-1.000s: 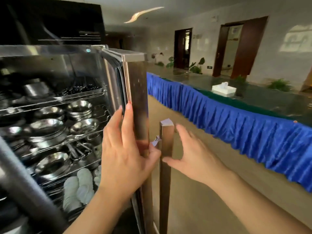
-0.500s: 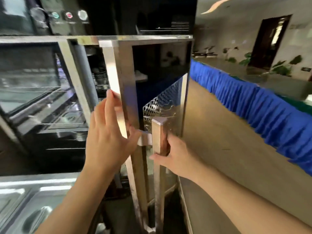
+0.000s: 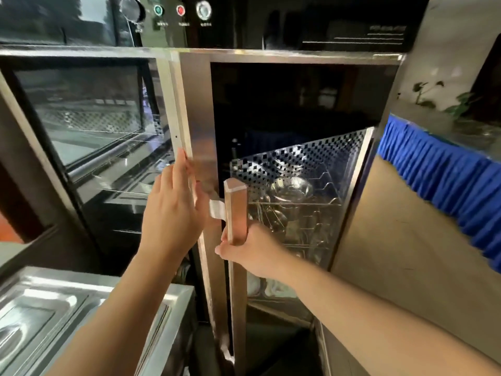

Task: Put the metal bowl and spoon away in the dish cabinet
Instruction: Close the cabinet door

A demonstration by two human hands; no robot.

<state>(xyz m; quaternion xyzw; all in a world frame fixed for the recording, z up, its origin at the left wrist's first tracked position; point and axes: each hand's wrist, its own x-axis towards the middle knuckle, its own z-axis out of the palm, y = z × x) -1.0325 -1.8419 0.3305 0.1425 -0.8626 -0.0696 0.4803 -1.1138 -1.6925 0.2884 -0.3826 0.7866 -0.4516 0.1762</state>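
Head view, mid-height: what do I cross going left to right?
Glass of the left cabinet door → left hand flat on the right door's steel frame → vertical door handle gripped by the right hand → blue table skirt.

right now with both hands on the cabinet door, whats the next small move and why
Probably press the door the last bit shut. The right hand grips the vertical handle and the left hand lies flat against the door's edge, which stands close to the frame. Metal bowls show on the racks through the glass, and neither hand holds a bowl or spoon, so closing seems to be what remains.
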